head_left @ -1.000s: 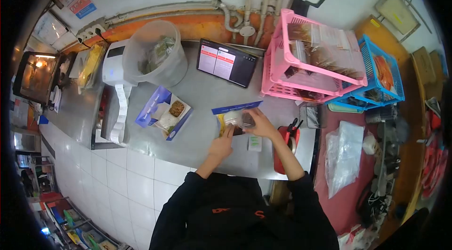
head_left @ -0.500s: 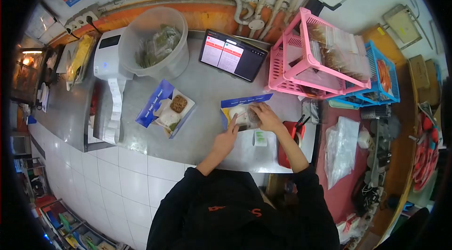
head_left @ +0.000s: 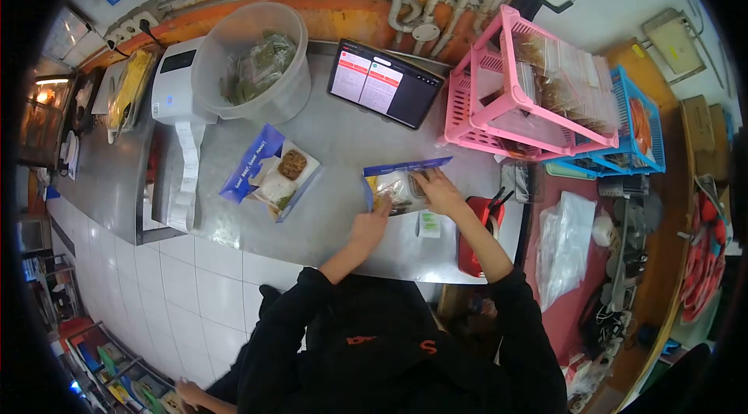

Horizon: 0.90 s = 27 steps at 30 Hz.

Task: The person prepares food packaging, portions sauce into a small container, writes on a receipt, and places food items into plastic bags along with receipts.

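An open blue-and-white meal box (head_left: 408,164) stands on the steel counter in front of me, its back flap raised. White contents and clear plastic show inside. My left hand (head_left: 372,221) is closed at the box's near left edge, its fingertips partly hidden. From the right, my right hand (head_left: 438,190) reaches over the box, its fingers bent around the right side and the contents there. A second open meal box (head_left: 300,201) sits to the left, with rice, a brown portion and something green. Near my right wrist lies a white slip with green print (head_left: 429,224).
A printer (head_left: 178,79) with a long paper strip, a clear tub (head_left: 292,94) of green packets and a tablet (head_left: 386,85) line the back. Pink (head_left: 510,114) and blue baskets (head_left: 640,145) stand right, a red container (head_left: 470,262) nearer. Another person's hand (head_left: 189,394) shows at lower left.
My left hand has drawn back from the white contents to the box's near left edge. The right hand's fingers have shifted slightly. Another person's arm has come into view at lower left.
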Motion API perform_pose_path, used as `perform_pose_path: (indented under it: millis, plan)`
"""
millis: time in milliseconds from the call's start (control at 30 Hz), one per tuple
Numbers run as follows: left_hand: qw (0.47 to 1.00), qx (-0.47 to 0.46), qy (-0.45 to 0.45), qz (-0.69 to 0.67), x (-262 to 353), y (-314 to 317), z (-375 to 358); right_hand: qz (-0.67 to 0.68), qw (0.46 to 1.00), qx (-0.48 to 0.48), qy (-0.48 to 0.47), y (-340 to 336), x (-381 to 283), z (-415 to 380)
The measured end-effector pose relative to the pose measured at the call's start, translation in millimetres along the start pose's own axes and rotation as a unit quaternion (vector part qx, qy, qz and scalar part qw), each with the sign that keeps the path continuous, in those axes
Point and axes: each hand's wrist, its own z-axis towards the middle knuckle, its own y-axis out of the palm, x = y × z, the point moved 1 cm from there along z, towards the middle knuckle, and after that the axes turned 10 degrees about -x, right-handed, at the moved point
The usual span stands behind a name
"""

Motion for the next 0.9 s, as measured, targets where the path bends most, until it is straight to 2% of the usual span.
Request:
perform_pose_path:
  millis: [100, 233, 300, 333, 400, 433, 500, 533, 600, 633, 700, 833, 900]
  plan:
    - [1.000, 0.015, 0.000, 0.007, 2, -15, -2, -0.012, 0.999, 0.041, -0.024, 4, 2, 0]
    - [0.999, 0.027, -0.011, -0.042, 10, -28, 15, -0.004, 0.999, 0.033, -0.032, 3, 4, 1]
    - [0.989, -0.084, 0.007, -0.121, 15, -34, 31, -0.008, 0.999, 0.033, -0.011, 5, 3, 1]
    - [0.989, -0.082, 0.005, -0.122, 18, -38, 40, -0.010, 0.999, 0.033, -0.014, 5, 3, 0]
    - [0.970, -0.184, -0.041, -0.156, 22, -41, 56, -0.001, 0.999, 0.033, -0.022, 4, 5, 1]
    - [0.970, -0.179, -0.046, -0.158, 25, -42, 59, -0.006, 0.999, 0.033, -0.027, 1, 8, 2]
    - [0.975, 0.021, -0.088, -0.204, 28, -40, 58, 0.063, 0.997, 0.019, -0.043, 1, 15, 1]
    - [0.974, 0.021, -0.091, -0.206, 29, -36, 59, 0.062, 0.997, 0.017, -0.045, 5, 17, 3]
    - [0.975, 0.088, -0.056, -0.196, 31, -33, 61, -0.043, 0.992, 0.097, -0.074, 7, 14, 3]
    - [0.974, 0.086, -0.058, -0.199, 33, -34, 61, -0.042, 0.992, 0.093, -0.075, 4, 12, 2]
    - [0.964, 0.014, -0.101, -0.245, 37, -35, 63, -0.002, 1.000, -0.006, 0.017, 1, 9, 1]
    - [0.934, 0.014, -0.129, -0.334, 32, -34, 61, -0.029, 0.999, 0.016, 0.028, 15, 10, 4]
    - [0.915, 0.044, -0.123, -0.382, 31, -24, 56, -0.032, 0.998, 0.014, 0.043, 22, 8, 4]
